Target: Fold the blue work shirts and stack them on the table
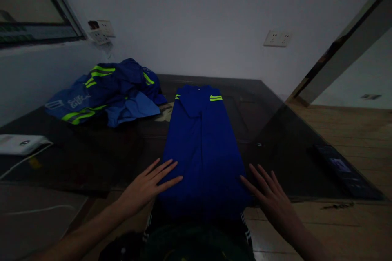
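- The blue garment (203,142) lies in front of you, folded into a long strip down the middle of the dark table (288,163); its collar is at the far end and its near end reaches past the table's edge toward your lap.
- Two yellow-green stripes show at each far corner of it, with more of them visible on the right.
- Your left hand (147,185) is flat with fingers apart, the fingertips lying on the garment's left edge, gripping nothing.
- Your right hand (272,197) is spread too, its thumb at the garment's right edge and its other fingers over the table just beside it; whether the thumb presses the cloth, you cannot tell.
- Left of the garment, toward the wall (196,20), you have a rumpled clothes pile (113,89) in blues with yellow-green bands.
- Farther out, a white device (21,144) with a cable sits at the table's left, and a phone (339,167) with a lit screen at its right edge.
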Action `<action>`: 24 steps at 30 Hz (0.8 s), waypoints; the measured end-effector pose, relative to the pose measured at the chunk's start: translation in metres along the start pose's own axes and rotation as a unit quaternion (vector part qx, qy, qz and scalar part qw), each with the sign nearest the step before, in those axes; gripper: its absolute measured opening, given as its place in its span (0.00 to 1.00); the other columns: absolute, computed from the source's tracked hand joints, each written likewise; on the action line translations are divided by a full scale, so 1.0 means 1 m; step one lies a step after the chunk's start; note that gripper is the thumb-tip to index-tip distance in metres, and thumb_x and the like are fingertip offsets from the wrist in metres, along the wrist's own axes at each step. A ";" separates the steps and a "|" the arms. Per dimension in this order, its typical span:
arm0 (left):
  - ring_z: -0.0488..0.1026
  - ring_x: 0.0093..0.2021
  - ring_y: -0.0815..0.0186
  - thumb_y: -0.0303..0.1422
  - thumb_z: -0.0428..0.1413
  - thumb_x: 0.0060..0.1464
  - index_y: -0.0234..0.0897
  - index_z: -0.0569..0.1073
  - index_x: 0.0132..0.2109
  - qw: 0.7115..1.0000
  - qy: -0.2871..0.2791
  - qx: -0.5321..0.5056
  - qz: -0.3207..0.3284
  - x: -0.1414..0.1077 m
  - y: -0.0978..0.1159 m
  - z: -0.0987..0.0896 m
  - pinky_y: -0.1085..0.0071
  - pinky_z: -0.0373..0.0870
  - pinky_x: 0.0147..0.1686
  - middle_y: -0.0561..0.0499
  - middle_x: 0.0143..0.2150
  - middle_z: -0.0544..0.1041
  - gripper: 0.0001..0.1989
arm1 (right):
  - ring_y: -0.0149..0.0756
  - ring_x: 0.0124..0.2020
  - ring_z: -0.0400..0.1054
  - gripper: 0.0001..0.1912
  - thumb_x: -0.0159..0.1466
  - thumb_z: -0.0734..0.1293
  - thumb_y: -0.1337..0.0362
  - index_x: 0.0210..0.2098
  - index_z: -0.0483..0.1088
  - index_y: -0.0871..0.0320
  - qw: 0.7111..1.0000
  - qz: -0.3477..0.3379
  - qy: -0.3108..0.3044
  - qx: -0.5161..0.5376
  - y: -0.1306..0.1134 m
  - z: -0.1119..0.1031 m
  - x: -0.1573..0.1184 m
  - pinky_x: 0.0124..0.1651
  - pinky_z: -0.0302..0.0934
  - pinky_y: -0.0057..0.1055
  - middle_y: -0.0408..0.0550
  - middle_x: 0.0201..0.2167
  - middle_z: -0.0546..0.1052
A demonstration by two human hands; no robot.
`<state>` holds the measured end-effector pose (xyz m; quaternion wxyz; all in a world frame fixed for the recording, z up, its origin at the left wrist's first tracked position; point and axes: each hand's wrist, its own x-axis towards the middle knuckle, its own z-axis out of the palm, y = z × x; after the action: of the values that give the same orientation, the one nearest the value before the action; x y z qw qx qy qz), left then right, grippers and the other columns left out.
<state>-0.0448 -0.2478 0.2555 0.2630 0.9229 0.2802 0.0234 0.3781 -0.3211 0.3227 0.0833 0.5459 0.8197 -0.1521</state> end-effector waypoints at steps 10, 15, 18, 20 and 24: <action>0.62 0.64 0.63 0.22 0.47 0.63 0.55 0.60 0.64 0.984 0.013 -0.121 0.133 0.000 0.014 -0.019 0.52 0.53 0.65 0.51 0.63 0.67 0.28 | 0.43 0.69 0.42 0.39 0.63 0.62 0.77 0.65 0.50 0.34 0.965 -0.242 -0.061 0.081 -0.018 -0.020 0.037 0.66 0.40 0.62 0.40 0.68 0.55; 0.71 0.58 0.62 0.36 0.42 0.67 0.44 0.71 0.57 0.938 0.028 -0.332 0.093 -0.002 0.018 -0.035 0.54 0.58 0.64 0.45 0.55 0.75 0.19 | 0.44 0.67 0.50 0.26 0.67 0.62 0.64 0.63 0.59 0.41 0.935 -0.205 -0.124 0.261 -0.007 -0.043 0.038 0.67 0.35 0.60 0.45 0.63 0.65; 0.76 0.51 0.60 0.39 0.42 0.67 0.41 0.76 0.51 0.892 0.057 -0.446 0.055 0.004 0.018 -0.052 0.59 0.66 0.59 0.44 0.48 0.80 0.19 | 0.39 0.58 0.66 0.19 0.70 0.58 0.61 0.59 0.65 0.41 0.909 -0.195 -0.087 0.357 -0.002 -0.049 0.040 0.69 0.39 0.54 0.45 0.53 0.75; 0.78 0.48 0.59 0.40 0.45 0.65 0.41 0.78 0.49 0.865 0.050 -0.497 0.053 0.009 0.014 -0.066 0.63 0.72 0.53 0.44 0.45 0.81 0.18 | 0.36 0.53 0.71 0.18 0.70 0.57 0.58 0.57 0.67 0.40 0.892 -0.192 -0.066 0.403 0.000 -0.057 0.039 0.66 0.51 0.45 0.44 0.50 0.77; 0.81 0.39 0.61 0.46 0.45 0.64 0.48 0.79 0.47 0.852 0.016 -0.519 0.070 0.013 -0.001 -0.088 0.70 0.77 0.39 0.48 0.38 0.83 0.20 | 0.31 0.49 0.73 0.19 0.70 0.56 0.57 0.58 0.63 0.33 0.896 -0.104 -0.102 0.420 0.001 -0.085 0.032 0.51 0.69 0.27 0.36 0.52 0.75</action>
<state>-0.0515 -0.1989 0.3293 0.6968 0.6689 0.1657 0.1988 0.3693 -0.2646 0.3924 -0.0873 0.4235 0.7185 -0.5448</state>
